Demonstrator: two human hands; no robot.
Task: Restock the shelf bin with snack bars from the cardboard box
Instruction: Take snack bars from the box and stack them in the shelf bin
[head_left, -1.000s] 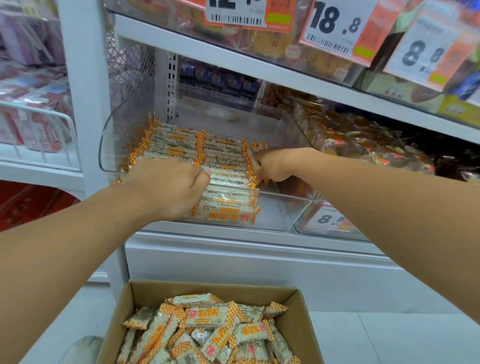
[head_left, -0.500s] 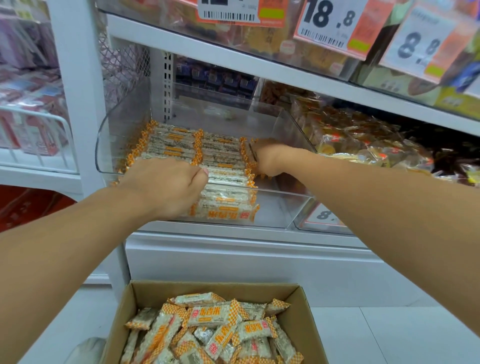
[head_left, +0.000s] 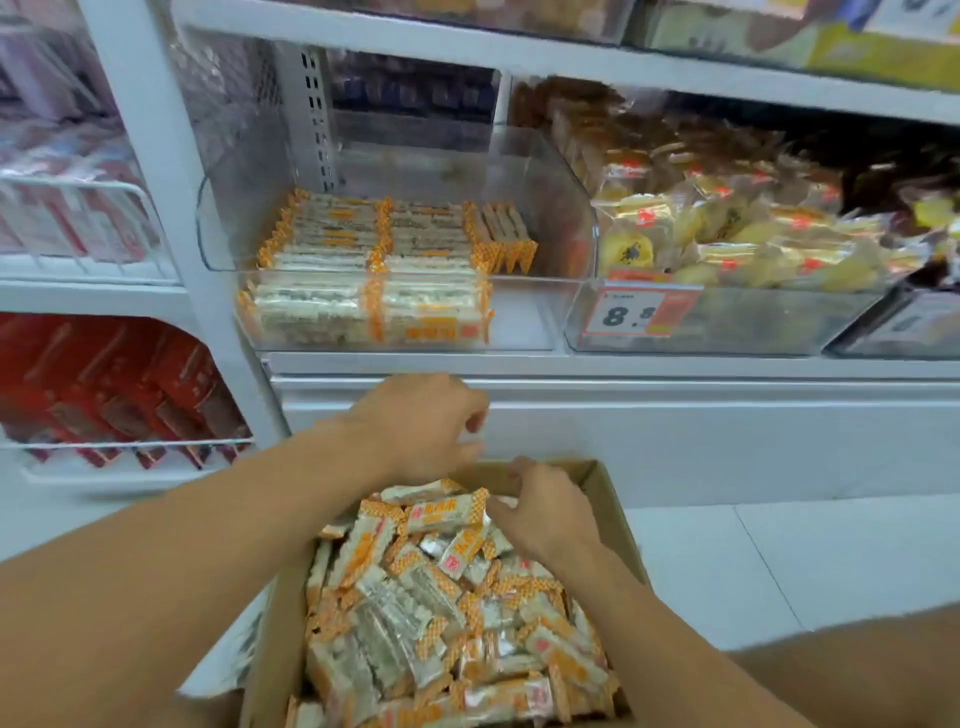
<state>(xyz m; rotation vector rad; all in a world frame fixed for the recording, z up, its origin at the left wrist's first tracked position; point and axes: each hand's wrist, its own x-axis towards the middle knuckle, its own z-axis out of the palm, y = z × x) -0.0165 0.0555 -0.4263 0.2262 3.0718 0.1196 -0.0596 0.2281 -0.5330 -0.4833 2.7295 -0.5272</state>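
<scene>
A clear plastic shelf bin (head_left: 524, 317) holds neat rows of orange-and-white snack bars (head_left: 374, 270), and its right part is bare. Below it on the floor, a cardboard box (head_left: 275, 623) is heaped with loose snack bars (head_left: 441, 623). My left hand (head_left: 421, 421) hovers over the box's far edge, its fingers loosely curled with nothing in them. At the far end of the pile my right hand (head_left: 545, 509) rests with bent fingers, its thumb against the end of a bar (head_left: 447, 514). The view is motion-blurred.
Right of the bin, a second clear bin (head_left: 727, 322) holds yellow wrapped pastries and carries an 8.8 price tag (head_left: 634, 312). Red packs (head_left: 104, 384) fill wire racks at the left. The white shelf base (head_left: 675, 415) rises behind the box, with white floor tiles (head_left: 779, 561) at the right.
Both hands have left the shelf bin and come down to the cardboard box. The view has tipped down, so more of the box shows.
</scene>
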